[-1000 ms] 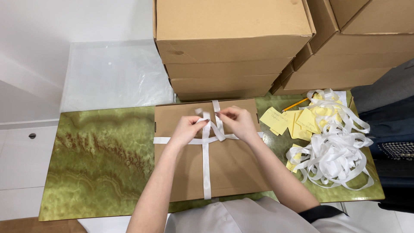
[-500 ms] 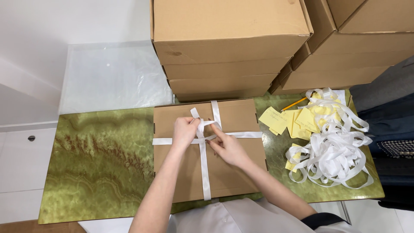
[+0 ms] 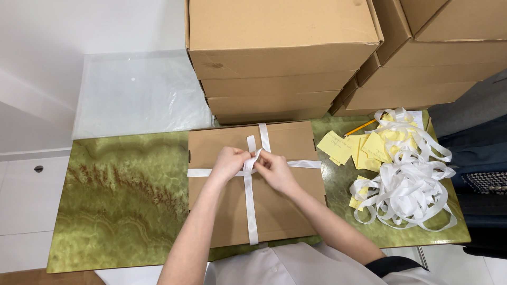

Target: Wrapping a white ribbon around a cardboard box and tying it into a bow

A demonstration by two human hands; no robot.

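Note:
A flat brown cardboard box (image 3: 285,211) lies on the green marbled table (image 3: 121,206). A white ribbon (image 3: 249,206) runs across it both ways and crosses near the box's upper middle. My left hand (image 3: 228,163) and my right hand (image 3: 273,168) meet at that crossing, both pinching the ribbon's loose ends. Two short ribbon tails (image 3: 262,138) stick up toward the far edge of the box.
Large stacked cardboard boxes (image 3: 280,58) stand behind the table. A heap of loose white ribbon (image 3: 406,179) and several yellow paper notes (image 3: 351,149) with a pencil (image 3: 360,127) lie on the right. A clear plastic sheet (image 3: 137,95) lies at the back left.
My right hand has come back up from the box's right of centre to the ribbon crossing. Both hands now sit close together at the knot, and the ribbon tails have shifted.

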